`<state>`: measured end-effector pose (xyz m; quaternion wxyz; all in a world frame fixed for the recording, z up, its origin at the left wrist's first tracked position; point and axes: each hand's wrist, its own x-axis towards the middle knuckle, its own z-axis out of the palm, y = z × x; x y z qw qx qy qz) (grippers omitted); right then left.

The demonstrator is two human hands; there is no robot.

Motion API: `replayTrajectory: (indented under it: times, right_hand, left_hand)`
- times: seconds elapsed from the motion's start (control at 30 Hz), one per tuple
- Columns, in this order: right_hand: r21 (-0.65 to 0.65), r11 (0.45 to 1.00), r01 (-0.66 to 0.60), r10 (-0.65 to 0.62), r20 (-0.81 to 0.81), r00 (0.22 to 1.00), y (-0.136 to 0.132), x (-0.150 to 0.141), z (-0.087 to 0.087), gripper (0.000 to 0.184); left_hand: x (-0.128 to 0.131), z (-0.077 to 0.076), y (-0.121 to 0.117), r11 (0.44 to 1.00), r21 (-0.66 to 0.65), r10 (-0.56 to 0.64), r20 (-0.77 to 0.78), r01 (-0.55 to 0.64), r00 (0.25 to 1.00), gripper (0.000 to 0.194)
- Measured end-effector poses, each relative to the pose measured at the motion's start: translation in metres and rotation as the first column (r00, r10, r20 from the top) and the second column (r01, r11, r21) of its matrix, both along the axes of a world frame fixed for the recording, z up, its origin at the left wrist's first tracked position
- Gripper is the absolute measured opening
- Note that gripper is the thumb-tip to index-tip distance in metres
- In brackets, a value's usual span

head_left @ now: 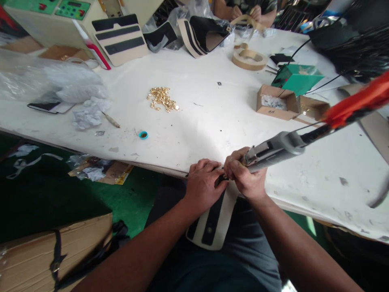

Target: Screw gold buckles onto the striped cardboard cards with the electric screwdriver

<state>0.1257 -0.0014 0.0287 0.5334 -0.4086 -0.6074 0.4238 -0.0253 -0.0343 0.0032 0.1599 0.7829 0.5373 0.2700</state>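
Note:
My right hand (246, 174) is wrapped around a grey electric screwdriver (273, 150), which slants up to the right into a red-wrapped cord. Its tip points down towards my left hand and is hidden behind the fingers. With fingers together, my left hand (203, 184) grips the upper part of a cream panel with a black strip (226, 219). That panel hangs over the table's front edge onto my lap, and a small round fitting shows low on the strip. Beyond my hands lies a pile of small gold metal pieces (162, 98).
A blue cap (143, 134) and an awl (111, 120) lie at the left. Similar cream-and-black panels (120, 39) stand at the back, near a tape roll (249, 59). Small cardboard boxes (277, 102) sit at the right. Across the table are another person's hands (246, 13).

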Motion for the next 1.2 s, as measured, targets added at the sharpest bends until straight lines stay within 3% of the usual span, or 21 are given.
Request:
replayTrajectory:
  times: [0.1, 0.23, 0.4, 0.53, 0.7, 0.8, 0.9, 1.03, 1.1, 1.2]
  right_hand:
    - [-0.038, 0.993, 0.114, -0.116, -0.058, 0.992, -0.003, -0.004, 0.003, 0.03]
    - [-0.117, 0.981, 0.152, -0.164, -0.104, 0.981, -0.007, -0.012, 0.015, 0.028]
    - [-0.16, 0.981, 0.109, -0.134, -0.153, 0.979, -0.003, -0.011, 0.03, 0.051]
    - [-0.157, 0.982, 0.1, -0.128, -0.18, 0.975, -0.004, 0.001, 0.033, 0.058]
    - [-0.238, 0.951, 0.199, -0.27, -0.318, 0.909, -0.004, 0.023, 0.035, 0.062]
    - [-0.258, 0.907, 0.333, -0.404, -0.305, 0.863, -0.001, 0.041, 0.035, 0.06]
    - [-0.317, 0.818, 0.48, -0.553, -0.206, 0.807, 0.003, 0.061, 0.03, 0.059]
    - [-0.336, 0.762, 0.553, -0.62, -0.134, 0.773, 0.001, 0.089, 0.023, 0.06]
    - [-0.313, 0.746, 0.588, -0.638, -0.083, 0.765, -0.01, 0.1, 0.022, 0.064]
    - [-0.216, 0.677, 0.704, -0.72, 0.002, 0.694, -0.045, 0.105, 0.011, 0.075]
  left_hand:
    - [0.0, 0.002, -0.002, 1.0, 0.011, -0.006, -0.028, 0.006, 1.0, 0.021]
    - [0.0, 0.008, -0.003, 0.999, 0.04, 0.011, -0.068, -0.009, 0.998, 0.019]
    - [-0.001, 0.016, -0.002, 0.999, 0.041, -0.004, -0.103, 0.008, 0.995, 0.023]
    - [-0.003, 0.013, -0.001, 0.996, 0.082, -0.022, -0.099, 0.03, 0.995, 0.029]
    - [-0.008, 0.004, 0.0, 0.99, 0.139, -0.02, -0.072, 0.03, 0.997, 0.028]
    - [-0.008, 0.005, -0.003, 0.983, 0.183, 0.022, -0.077, -0.007, 0.997, 0.028]
    - [-0.006, 0.009, -0.008, 0.972, 0.224, 0.095, -0.106, -0.069, 0.99, 0.02]
    - [-0.004, 0.012, -0.013, 0.975, 0.203, 0.118, -0.134, -0.089, 0.984, 0.014]
    - [-0.004, 0.014, -0.014, 0.98, 0.185, 0.108, -0.148, -0.079, 0.983, 0.014]
    - [-0.005, 0.017, -0.015, 0.985, 0.161, 0.086, -0.166, -0.059, 0.982, 0.014]
